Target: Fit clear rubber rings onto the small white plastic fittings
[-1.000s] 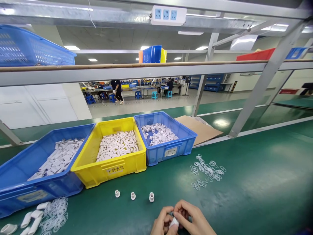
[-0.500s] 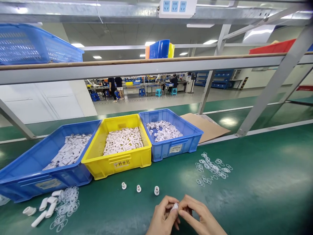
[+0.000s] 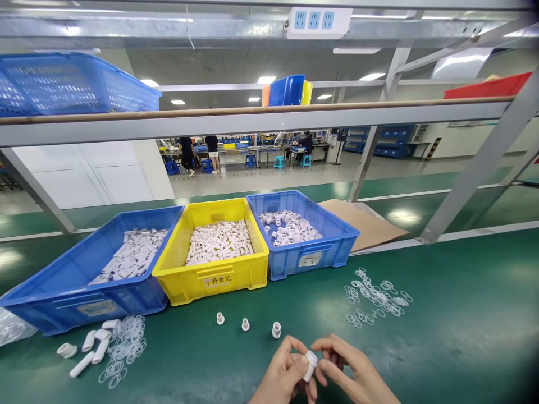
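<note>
While both hands meet low over the green bench (image 3: 442, 336), a small white ribbed fitting (image 3: 310, 365) is pinched between the fingertips of the left hand (image 3: 286, 377) and the right hand (image 3: 353, 373), fingers closed narrowly around it. Its long axis is tilted slightly off upright, the top end leaning to the right. Three loose fittings (image 3: 245, 324) are stood in a row just beyond the hands. Three bins are lined up behind: a blue bin (image 3: 80, 292) filled with white tubes, a yellow bin (image 3: 214, 278) packed with short white sleeves, and a smaller blue bin (image 3: 311, 255) holding white caps. Clear rings (image 3: 377, 294) are scattered to the right; more rings (image 3: 124, 345) and a few elbows (image 3: 95, 342) are seen at left.
</note>
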### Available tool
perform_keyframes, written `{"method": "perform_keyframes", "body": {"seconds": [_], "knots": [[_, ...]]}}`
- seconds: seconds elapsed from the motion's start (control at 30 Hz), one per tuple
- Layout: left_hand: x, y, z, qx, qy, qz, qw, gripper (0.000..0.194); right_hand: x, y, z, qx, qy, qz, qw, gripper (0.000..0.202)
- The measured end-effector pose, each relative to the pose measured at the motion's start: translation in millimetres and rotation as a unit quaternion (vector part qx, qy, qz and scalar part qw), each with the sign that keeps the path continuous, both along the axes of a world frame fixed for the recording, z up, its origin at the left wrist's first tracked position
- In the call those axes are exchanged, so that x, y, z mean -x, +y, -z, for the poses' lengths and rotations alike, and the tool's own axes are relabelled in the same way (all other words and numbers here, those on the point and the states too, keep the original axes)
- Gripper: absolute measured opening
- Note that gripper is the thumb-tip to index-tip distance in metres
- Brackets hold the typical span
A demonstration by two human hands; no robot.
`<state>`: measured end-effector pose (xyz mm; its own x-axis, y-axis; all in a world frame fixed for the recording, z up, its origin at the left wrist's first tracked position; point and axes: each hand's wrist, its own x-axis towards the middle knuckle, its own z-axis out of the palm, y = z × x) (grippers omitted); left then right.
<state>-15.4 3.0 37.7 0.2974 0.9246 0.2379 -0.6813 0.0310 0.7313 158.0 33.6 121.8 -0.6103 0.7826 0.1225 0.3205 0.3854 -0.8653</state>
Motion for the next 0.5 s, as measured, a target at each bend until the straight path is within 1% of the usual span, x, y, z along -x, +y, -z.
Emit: {"method": "perform_keyframes", "body": {"seconds": [0.1,0.2,0.27,0.3,0.37,0.5], "knots": [[-0.5,0.0,1.3,-0.009,-0.041,0.038,0.998,0.044,9.8,-2.0,0.5,0.072,0.047,-0.036,0.996,0.035],[2.0,-3.7,-4.7,0.013,-0.058,0.074,0.995,0.048,15.0,-5.2,4.2,0.157,0.105,-0.085,0.978,0.037],[4.8,-6.9,-9.9,0.033,-0.056,0.081,0.995,0.049,15.5,-6.7,5.0,0.182,0.122,-0.105,0.970,0.037],[6.1,-8.2,-11.9,0.037,-0.057,0.081,0.994,0.049,15.3,-7.0,4.0,0.180,0.120,-0.105,0.971,0.037],[7.7,-9.9,-13.9,0.036,-0.058,0.085,0.994,0.049,15.0,-7.0,-1.0,0.152,0.099,-0.091,0.979,0.038],[6.5,-10.8,-11.8,0.039,-0.055,0.094,0.993,0.052,16.8,-8.0,-17.3,0.092,0.038,-0.070,0.993,0.038]]}}
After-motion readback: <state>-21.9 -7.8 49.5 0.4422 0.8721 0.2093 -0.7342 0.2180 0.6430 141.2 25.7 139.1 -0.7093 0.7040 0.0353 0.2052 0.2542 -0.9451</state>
